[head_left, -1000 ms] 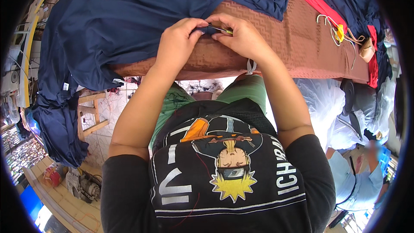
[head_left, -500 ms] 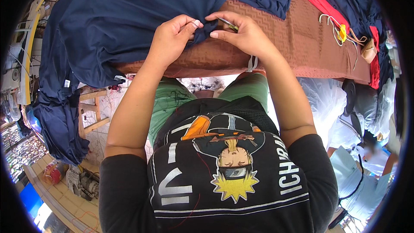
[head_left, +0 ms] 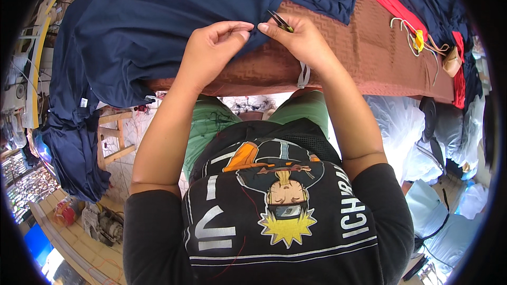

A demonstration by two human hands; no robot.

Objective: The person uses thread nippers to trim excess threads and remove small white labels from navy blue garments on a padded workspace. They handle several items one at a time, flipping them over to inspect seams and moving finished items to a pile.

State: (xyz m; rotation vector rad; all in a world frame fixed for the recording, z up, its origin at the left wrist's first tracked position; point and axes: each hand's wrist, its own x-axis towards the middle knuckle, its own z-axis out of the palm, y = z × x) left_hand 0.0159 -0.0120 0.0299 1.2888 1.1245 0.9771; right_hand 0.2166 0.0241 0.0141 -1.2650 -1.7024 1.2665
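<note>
Currently, the right hand [head_left: 300,39] has its grip closed around a small pointed tool [head_left: 281,22], whose dark tips stick out past the fingers toward the far edge of the tabletop [head_left: 364,58]. The left hand [head_left: 216,47] is just beside it, thumb and forefinger nearly together in a narrow grip; whether they pinch cloth or thread, I cannot tell. Both hands are over the near edge's middle, where a border of the navy cloth [head_left: 158,26] lies. That cloth spreads in loose folds across the tabletop's left and middle and hangs off its left end. Toward the right end lie a red strip [head_left: 393,1], pale cords [head_left: 404,24] with a yellow piece [head_left: 419,40], and a tan pouch [head_left: 452,63].
</note>
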